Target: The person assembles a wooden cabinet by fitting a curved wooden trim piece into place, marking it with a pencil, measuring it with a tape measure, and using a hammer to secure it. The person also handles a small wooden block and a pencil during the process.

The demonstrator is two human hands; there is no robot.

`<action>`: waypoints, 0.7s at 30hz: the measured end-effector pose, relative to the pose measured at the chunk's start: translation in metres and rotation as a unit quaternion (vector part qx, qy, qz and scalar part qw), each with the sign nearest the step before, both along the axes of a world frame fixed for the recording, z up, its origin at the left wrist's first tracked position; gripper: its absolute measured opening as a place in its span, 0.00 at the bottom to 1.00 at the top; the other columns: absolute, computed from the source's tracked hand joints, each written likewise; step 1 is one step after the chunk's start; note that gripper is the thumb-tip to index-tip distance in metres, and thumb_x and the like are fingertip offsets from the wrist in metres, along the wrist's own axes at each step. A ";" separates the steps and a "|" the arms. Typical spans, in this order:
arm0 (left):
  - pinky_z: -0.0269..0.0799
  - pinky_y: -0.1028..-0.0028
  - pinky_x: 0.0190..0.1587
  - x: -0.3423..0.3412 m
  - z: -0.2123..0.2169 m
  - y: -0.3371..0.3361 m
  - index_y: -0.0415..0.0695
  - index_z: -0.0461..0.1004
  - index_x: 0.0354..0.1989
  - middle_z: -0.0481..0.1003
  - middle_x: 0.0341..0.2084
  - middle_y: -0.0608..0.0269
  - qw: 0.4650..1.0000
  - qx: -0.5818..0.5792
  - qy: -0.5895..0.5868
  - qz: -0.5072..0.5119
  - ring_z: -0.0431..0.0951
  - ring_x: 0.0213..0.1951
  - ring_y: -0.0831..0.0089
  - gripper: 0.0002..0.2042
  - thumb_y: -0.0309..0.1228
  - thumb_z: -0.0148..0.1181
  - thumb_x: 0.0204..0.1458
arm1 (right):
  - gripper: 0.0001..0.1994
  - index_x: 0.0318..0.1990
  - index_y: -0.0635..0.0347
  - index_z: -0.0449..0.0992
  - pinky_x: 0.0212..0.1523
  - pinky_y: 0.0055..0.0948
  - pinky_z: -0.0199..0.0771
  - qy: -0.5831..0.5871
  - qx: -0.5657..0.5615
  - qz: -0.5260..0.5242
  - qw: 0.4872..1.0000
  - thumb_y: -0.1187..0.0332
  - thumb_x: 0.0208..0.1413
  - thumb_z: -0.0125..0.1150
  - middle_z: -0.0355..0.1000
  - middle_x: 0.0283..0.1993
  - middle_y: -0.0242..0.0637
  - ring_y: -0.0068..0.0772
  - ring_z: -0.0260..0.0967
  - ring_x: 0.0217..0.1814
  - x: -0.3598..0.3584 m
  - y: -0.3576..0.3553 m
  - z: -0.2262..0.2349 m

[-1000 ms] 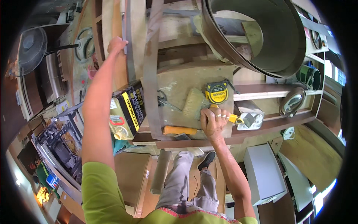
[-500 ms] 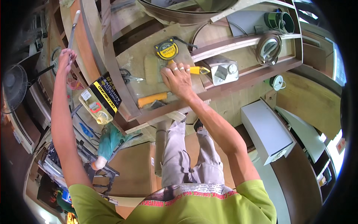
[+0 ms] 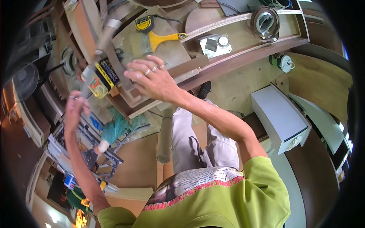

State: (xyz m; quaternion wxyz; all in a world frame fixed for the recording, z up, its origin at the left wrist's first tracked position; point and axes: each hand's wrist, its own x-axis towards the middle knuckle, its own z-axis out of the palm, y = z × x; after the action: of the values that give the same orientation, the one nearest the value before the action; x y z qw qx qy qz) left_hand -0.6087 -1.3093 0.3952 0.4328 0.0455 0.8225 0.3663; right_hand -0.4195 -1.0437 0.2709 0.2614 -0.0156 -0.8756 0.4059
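My left hand (image 3: 76, 108) is closed around the lower end of a long, slim tool (image 3: 102, 41) with a pale, cylinder-like tip; motion blurs it. The tool reaches up over the adhesive can (image 3: 102, 79), which is yellow and black. My right hand (image 3: 152, 78) hovers palm down near the bench's front edge, fingers apart and holding nothing. Beyond it lies a paintbrush (image 3: 163, 38) with a yellow handle, its bristles toward the left. A yellow-and-black tape measure (image 3: 144, 24) sits just behind the brush. Scissors (image 3: 119, 53) show partly near the can.
A metal tin (image 3: 215, 45) and a round brown coil (image 3: 265, 23) stand to the right on the wooden frame (image 3: 247, 59). A small pail (image 3: 282, 62) and a white box (image 3: 279, 114) are farther right. At left are a fan (image 3: 26, 78) and a teal cloth (image 3: 116, 127).
My right hand has left the paintbrush and moved toward me and left. My left hand has come lower, swinging the long tool's tip to the right. My view has shifted.
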 end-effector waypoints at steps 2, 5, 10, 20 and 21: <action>0.74 0.75 0.31 0.056 0.010 0.017 0.43 0.66 0.47 0.74 0.26 0.64 0.994 0.001 -0.109 -0.005 0.74 0.23 0.79 0.08 0.33 0.50 0.65 | 0.28 0.56 0.46 0.70 0.60 0.46 0.59 -0.039 0.057 0.024 0.997 0.65 0.43 0.70 0.69 0.57 0.30 0.34 0.66 0.59 0.034 0.009 0.032; 0.73 0.75 0.26 0.133 0.000 0.035 0.43 0.67 0.47 0.73 0.24 0.66 0.957 0.060 -0.280 -0.046 0.74 0.21 0.79 0.10 0.35 0.52 0.64 | 0.22 0.51 0.48 0.72 0.63 0.44 0.60 -0.101 0.083 0.128 0.983 0.65 0.44 0.65 0.71 0.54 0.32 0.34 0.67 0.59 0.087 0.031 0.030; 0.72 0.75 0.37 0.211 -0.040 0.097 0.41 0.69 0.44 0.76 0.28 0.66 0.946 0.123 -0.272 -0.126 0.76 0.31 0.78 0.09 0.33 0.50 0.65 | 0.15 0.45 0.52 0.75 0.56 0.40 0.67 -0.345 0.128 0.225 0.902 0.63 0.48 0.62 0.75 0.49 0.36 0.37 0.71 0.57 0.206 0.090 -0.015; 0.72 0.61 0.39 0.207 -0.169 0.103 0.41 0.77 0.37 0.78 0.29 0.49 0.941 -0.141 0.277 -0.138 0.79 0.34 0.53 0.08 0.33 0.55 0.57 | 0.11 0.46 0.61 0.81 0.36 0.24 0.71 -0.348 -0.395 -0.163 0.835 0.67 0.61 0.59 0.80 0.32 0.34 0.16 0.69 0.33 0.287 0.097 -0.077; 0.72 0.60 0.40 0.207 -0.176 0.101 0.41 0.77 0.38 0.79 0.31 0.48 0.927 -0.145 0.312 -0.149 0.79 0.35 0.52 0.09 0.33 0.55 0.58 | 0.10 0.45 0.61 0.82 0.36 0.23 0.71 -0.357 -0.425 -0.166 0.815 0.68 0.61 0.60 0.80 0.33 0.30 0.17 0.69 0.33 0.280 0.083 -0.085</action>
State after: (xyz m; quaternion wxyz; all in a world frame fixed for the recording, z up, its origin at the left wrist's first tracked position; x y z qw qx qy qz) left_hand -0.4016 -1.2084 0.2195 0.2061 0.2159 0.9438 0.1418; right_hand -0.1393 -0.9609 0.1864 -0.0386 -0.4143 -0.6323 0.6536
